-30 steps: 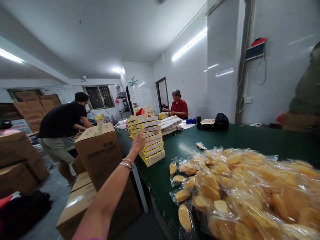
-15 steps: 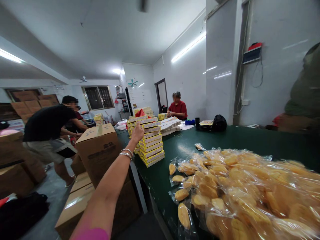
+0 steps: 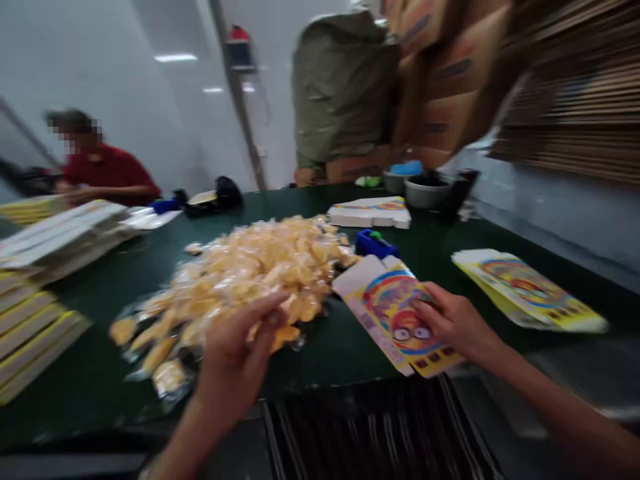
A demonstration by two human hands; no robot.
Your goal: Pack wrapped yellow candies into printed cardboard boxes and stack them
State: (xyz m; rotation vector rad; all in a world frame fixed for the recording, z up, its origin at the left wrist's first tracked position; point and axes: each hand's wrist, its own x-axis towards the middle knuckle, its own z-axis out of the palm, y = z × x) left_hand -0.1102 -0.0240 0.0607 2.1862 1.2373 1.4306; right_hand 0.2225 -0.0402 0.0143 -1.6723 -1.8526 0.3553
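My right hand (image 3: 457,323) grips a printed cardboard carton (image 3: 397,313), yellow with a cartoon face, tilted above the front of the green table. Its end flaps stick out at the upper left. My left hand (image 3: 240,353) is held up at the near side of a pile of clear-wrapped yellow snack pieces (image 3: 265,260). Its thumb and fingers are curved and apart, with nothing visible between them. To the right lies a stack of similar flat cartons (image 3: 530,290).
Filled yellow boxes (image 3: 30,333) are stacked at the left edge, near white flat cartons (image 3: 65,230). A person in red (image 3: 107,170) sits across the table (image 3: 320,367). Behind the pile are a blue tape dispenser (image 3: 376,245), more cartons (image 3: 370,212) and grey bowls (image 3: 427,191).
The view has swung right. My left hand has left the stack of yellow boxes and is now by the wrapped pieces. My right hand has come into view holding a carton.
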